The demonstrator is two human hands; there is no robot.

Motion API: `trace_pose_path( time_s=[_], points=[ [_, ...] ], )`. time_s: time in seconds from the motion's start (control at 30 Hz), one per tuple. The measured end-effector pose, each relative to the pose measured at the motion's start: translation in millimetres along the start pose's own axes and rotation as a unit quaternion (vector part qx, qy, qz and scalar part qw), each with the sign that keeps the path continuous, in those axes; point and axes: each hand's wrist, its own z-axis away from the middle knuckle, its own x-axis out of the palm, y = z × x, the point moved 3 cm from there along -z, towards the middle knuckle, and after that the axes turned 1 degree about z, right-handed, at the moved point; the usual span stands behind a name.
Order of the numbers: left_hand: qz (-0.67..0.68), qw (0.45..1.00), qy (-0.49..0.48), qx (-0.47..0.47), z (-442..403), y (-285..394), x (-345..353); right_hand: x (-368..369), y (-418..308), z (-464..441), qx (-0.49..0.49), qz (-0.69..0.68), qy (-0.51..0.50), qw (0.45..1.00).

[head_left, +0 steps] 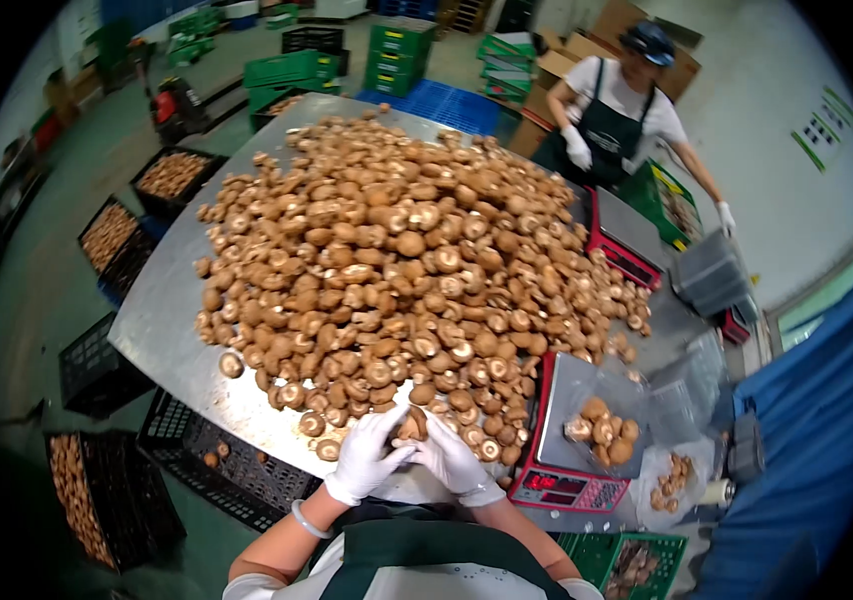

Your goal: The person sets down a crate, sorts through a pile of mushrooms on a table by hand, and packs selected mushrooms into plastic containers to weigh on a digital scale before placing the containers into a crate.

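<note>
A large heap of brown mushrooms [397, 250] covers the metal table [162, 310]. At its near edge my left hand [372, 458], in a white glove, and my gloved right hand [452, 460] meet around a brown mushroom [412, 425], fingers of both hands closed on it. Right of my hands stands a red scale [572, 485] with a lit red display. On the scale's plate, a clear tray [587, 395] holds several mushrooms [605, 432].
Black crates [222, 470] stand left of the table, some with mushrooms. Clear trays [687, 390] and a bag with mushroom pieces [672, 480] lie at the right. A gloved co-worker [612, 120] stands behind a second scale [627, 235]. A green crate [647, 565] sits below right.
</note>
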Motion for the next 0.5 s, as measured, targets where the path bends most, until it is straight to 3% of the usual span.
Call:
trace_pose_path(
  time_s=[0.07, 0.13, 0.23, 0.27, 0.33, 0.37, 0.4, 0.47, 0.5],
  points=[
    [0.186, 0.980, 0.009, -0.075, -3, 3, -1, 13, -11, 2, 0.008, -0.103, -0.063, 0.993],
    [0.190, 0.977, 0.042, -0.082, -3, -4, 6, 0, -9, 6, -0.012, -0.169, -0.076, 0.983],
    [0.311, 0.932, 0.051, -0.177, -8, -10, 15, -24, -13, 25, -0.024, -0.192, -0.066, 0.979],
    [0.322, 0.926, 0.050, -0.192, -10, -15, 18, -19, -30, 44, -0.028, -0.106, 0.039, 0.993],
    [0.373, 0.902, 0.038, -0.213, -14, -19, 26, -19, -67, 83, -0.114, 0.067, 0.152, 0.980],
    [0.352, 0.915, 0.020, -0.196, -15, -23, 31, -7, -101, 102, -0.200, 0.285, 0.214, 0.913],
    [0.326, 0.928, 0.006, -0.181, -15, -25, 34, -10, -129, 123, -0.313, 0.535, 0.276, 0.734],
    [0.350, 0.920, -0.012, -0.174, -18, -21, 47, -9, -164, 156, -0.328, 0.653, 0.423, 0.536],
    [0.338, 0.926, -0.024, -0.164, -20, -18, 55, -22, -175, 164, -0.284, 0.719, 0.438, 0.459]
  ],
)
